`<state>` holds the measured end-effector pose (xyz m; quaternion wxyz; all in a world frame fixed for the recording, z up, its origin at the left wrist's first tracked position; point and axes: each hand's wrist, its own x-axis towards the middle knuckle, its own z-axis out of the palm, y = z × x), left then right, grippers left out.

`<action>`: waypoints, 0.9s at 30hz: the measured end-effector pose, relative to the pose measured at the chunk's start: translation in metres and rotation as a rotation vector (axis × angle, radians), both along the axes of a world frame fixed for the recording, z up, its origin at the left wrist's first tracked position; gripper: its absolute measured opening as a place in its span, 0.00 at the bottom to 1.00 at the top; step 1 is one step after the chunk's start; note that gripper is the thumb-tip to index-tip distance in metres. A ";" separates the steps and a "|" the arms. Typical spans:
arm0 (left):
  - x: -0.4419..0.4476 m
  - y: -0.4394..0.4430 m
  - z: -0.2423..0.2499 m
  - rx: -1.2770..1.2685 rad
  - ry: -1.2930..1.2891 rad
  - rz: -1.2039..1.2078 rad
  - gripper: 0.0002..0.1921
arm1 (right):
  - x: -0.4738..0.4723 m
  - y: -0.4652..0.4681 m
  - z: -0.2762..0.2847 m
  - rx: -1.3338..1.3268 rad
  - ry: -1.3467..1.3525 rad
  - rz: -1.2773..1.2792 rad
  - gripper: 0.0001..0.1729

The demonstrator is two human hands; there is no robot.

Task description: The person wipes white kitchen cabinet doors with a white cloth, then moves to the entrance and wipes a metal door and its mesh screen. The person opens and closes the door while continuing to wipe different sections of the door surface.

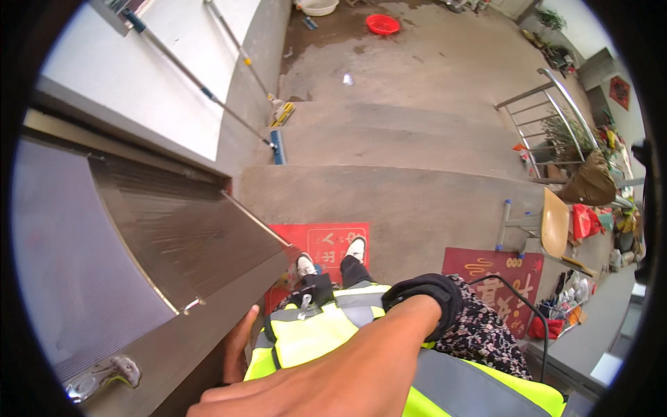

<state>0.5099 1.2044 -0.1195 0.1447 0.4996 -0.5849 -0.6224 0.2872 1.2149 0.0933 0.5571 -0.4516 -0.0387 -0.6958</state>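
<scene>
A brown door point(219, 313) with a ribbed translucent panel point(94, 240) stands at my left. Its metal handle point(104, 376) shows at the lower left. My left hand point(241, 339) is upright beside the door's edge, one fingertip raised; its grip is hidden. My right forearm crosses in front of my yellow reflective vest point(307, 339). My right hand point(250, 399) lies low in the picture near the door, its fingers cut off by the lower rim. My white shoes point(357, 249) are on a red doormat point(333, 245) that bears writing.
Concrete steps point(365, 148) lie ahead. A blue-headed mop point(278, 147) and a yellow-headed sponge mop point(282, 113) lean on the left wall. At right stand a wooden-seated chair point(555, 221), a second mat point(490, 286) and a metal railing point(557, 112). Farther off sits a red basin point(382, 24).
</scene>
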 end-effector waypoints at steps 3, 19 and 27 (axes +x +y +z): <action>0.001 -0.001 0.000 0.012 -0.006 -0.040 0.19 | 0.009 0.001 0.005 -0.041 0.008 -0.033 0.31; -0.017 -0.010 0.018 -0.084 -0.192 -0.137 0.20 | 0.026 -0.003 0.018 -0.116 -0.022 -0.115 0.34; -0.015 -0.008 0.002 -0.269 -0.259 -0.159 0.19 | 0.011 -0.003 0.015 -0.140 0.147 -0.108 0.35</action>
